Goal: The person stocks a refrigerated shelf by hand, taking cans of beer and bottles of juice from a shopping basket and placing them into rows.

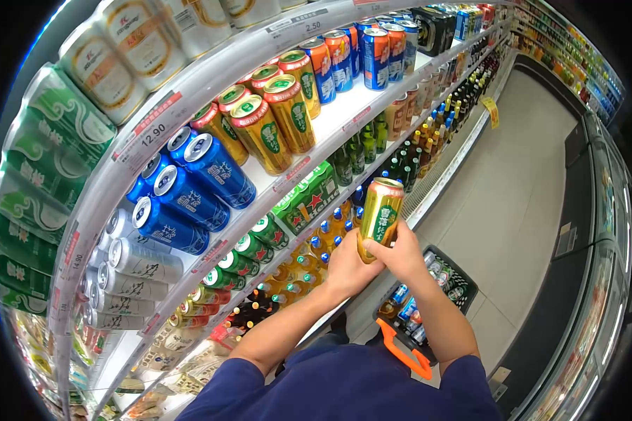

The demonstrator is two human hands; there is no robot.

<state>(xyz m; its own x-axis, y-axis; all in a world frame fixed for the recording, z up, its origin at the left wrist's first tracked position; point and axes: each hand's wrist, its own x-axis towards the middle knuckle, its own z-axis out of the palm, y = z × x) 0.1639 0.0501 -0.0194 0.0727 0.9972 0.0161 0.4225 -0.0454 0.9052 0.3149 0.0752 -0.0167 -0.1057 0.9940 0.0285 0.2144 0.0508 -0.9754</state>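
Observation:
A gold beer can (382, 210) with a green label and red rim stands nearly upright between my two hands. My left hand (351, 263) is closed around its lower left side. From the other side my right hand (398, 254) grips the lower part, thumb across the front. Matching gold cans (265, 132) stand in a group on the lit shelf to the left. Below my right forearm is a dark basket (468, 275) with an orange handle (405, 354), holding several cans and bottles.
Blue cans (182, 189), white cans (135, 270) and green Heineken packs (307, 196) fill the shelves at left. Rows of bottles (428, 137) run along the lower shelves. A pale tiled floor (516, 182) forms the aisle, with a glass-fronted cooler (604, 231) along the right.

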